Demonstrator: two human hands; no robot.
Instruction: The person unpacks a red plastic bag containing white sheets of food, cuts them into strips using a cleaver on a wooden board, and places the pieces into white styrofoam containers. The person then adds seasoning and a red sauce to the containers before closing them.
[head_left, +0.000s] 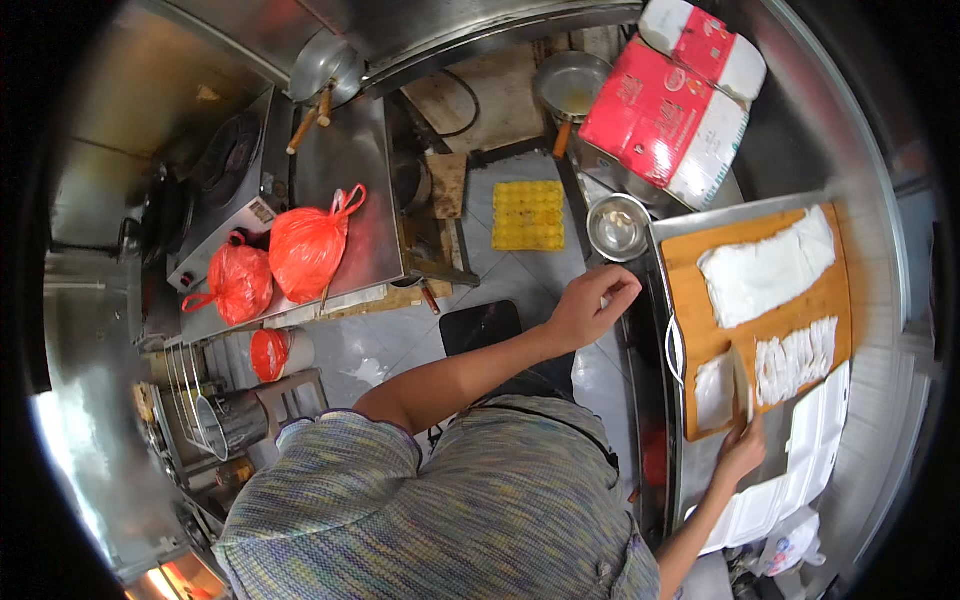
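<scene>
My right hand (742, 450) grips the handle of a knife (741, 379) whose blade stands over a wooden cutting board (682, 292). Left of the blade lies a small flat piece of white dough (715, 391); on its other side is a row of cut dough strips (796, 360). A larger folded slab of white dough (769, 266) lies on the far part of the board. My left hand (596, 306) is raised off the board with its fingers curled, near a metal bowl (619, 227) with small pale bits inside. Whether it holds something cannot be made out.
White foam containers (802, 450) stand beside the board. Beyond the bowl are a red and white carton (660, 112) and a pan (574, 84). A yellow egg tray (528, 215) is lower down. Red plastic bags (309, 241) rest on a steel counter (360, 180) at left.
</scene>
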